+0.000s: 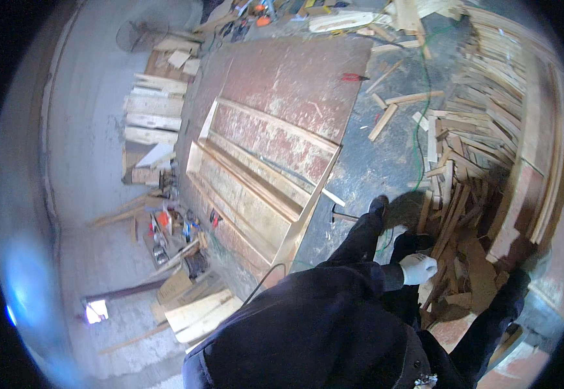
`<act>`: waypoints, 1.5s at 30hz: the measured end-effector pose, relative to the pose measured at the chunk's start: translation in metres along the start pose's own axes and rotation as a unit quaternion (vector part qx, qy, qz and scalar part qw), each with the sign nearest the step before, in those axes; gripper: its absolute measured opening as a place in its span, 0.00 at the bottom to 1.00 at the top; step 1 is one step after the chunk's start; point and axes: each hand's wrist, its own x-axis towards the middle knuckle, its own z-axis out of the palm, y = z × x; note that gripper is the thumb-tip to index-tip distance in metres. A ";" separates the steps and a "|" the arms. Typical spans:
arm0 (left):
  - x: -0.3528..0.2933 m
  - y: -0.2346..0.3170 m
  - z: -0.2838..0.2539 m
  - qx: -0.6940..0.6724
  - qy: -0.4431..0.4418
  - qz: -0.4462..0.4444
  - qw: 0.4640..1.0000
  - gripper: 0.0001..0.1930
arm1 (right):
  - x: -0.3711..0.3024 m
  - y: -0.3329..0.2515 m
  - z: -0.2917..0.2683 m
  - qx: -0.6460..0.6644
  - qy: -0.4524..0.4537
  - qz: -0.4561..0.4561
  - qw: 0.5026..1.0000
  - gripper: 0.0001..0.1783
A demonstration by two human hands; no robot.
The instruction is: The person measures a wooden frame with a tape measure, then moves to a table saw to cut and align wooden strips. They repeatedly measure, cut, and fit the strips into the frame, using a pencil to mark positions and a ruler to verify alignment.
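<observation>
My left hand, in a white glove, hangs in front of my body with its fingers curled in. Nothing shows sticking out of it. Just beyond it and to its right lie long narrow wood strips on the floor. My right arm reaches out to the right, toward the near ends of long wooden planks. My right hand is in dark shadow near those ends; its fingers do not show clearly, and whether it touches the wood cannot be made out.
A long wooden frame with inner slats lies on a reddish board to the left. A hammer lies by my foot, and red-handled pliers farther off. Scrap wood, a green cable and stacked offcuts surround the area.
</observation>
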 end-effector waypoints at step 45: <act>0.284 0.205 -0.062 -0.041 -0.029 0.096 0.994 0.18 | 0.015 -0.240 -0.087 0.098 -0.209 0.260 0.937 0.34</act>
